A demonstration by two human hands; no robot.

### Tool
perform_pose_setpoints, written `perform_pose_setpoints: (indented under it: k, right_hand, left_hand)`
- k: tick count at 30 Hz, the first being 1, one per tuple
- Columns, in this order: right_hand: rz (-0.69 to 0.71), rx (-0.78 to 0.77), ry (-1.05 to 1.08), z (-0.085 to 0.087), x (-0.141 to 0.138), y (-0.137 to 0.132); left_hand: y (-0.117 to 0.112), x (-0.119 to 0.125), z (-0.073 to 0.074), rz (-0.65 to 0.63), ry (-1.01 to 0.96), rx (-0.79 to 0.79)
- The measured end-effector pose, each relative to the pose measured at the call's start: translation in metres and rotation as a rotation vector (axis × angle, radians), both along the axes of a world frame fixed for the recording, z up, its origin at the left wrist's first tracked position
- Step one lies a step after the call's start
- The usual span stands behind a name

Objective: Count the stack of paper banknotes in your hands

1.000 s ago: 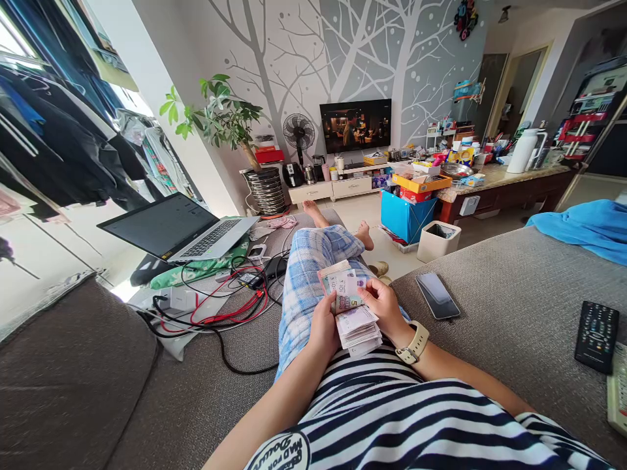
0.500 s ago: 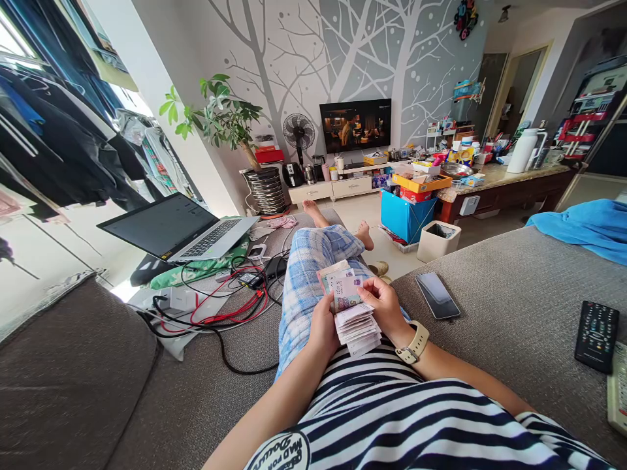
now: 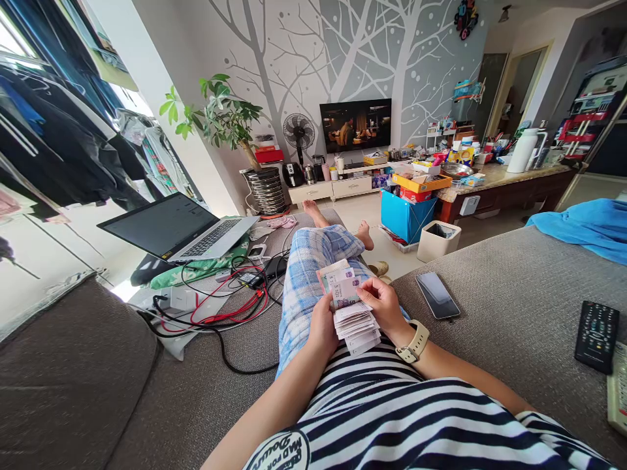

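Observation:
I sit on a grey sofa point(image 3: 514, 307) with my legs in blue checked trousers stretched out. A stack of banknotes point(image 3: 349, 307) rests over my lap, folded in the middle and fanned at the near end. My left hand point(image 3: 322, 326) grips the stack from the left side. My right hand point(image 3: 385, 305), with a beige watch on its wrist, pinches the top purple note at its right edge.
A phone point(image 3: 437, 295) lies on the sofa just right of my hands; a black remote point(image 3: 596, 336) lies farther right. Left are an open laptop point(image 3: 181, 225) and tangled red and black cables point(image 3: 220, 307). Ahead stand a television point(image 3: 355, 125), a fan, a plant, a blue box point(image 3: 406, 215).
My right hand has folded the top notes down, so the fanned near end of the stack has grown slightly. Both hands stay in place over my lap.

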State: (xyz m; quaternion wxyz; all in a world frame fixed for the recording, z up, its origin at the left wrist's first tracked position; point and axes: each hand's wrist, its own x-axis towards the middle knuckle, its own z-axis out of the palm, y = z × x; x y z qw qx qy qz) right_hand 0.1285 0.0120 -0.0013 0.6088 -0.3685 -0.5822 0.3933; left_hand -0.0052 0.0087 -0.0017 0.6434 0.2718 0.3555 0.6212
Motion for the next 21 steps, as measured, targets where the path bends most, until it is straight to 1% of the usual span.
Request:
perform_pose_setpoints:
  k: [7, 12, 17, 21]
  right_hand:
    - [0.036, 0.01, -0.02, 0.0005, -0.0004, -0.0004]
    - [0.038, 0.008, -0.024, 0.0006, -0.0006, -0.0005]
    - [0.027, -0.006, -0.026, -0.0003, -0.0002, 0.0001]
    - [0.023, 0.019, -0.069, -0.0003, -0.0005, -0.0008]
  left_hand:
    - [0.0008, 0.0003, 0.001, -0.018, -0.015, -0.005]
    - [0.0, 0.0004, 0.0022, -0.019, -0.01, -0.016]
    - [-0.0005, 0.0011, 0.0022, 0.004, -0.018, -0.007]
    - [0.0004, 0.0009, 0.0006, 0.018, -0.008, -0.014]
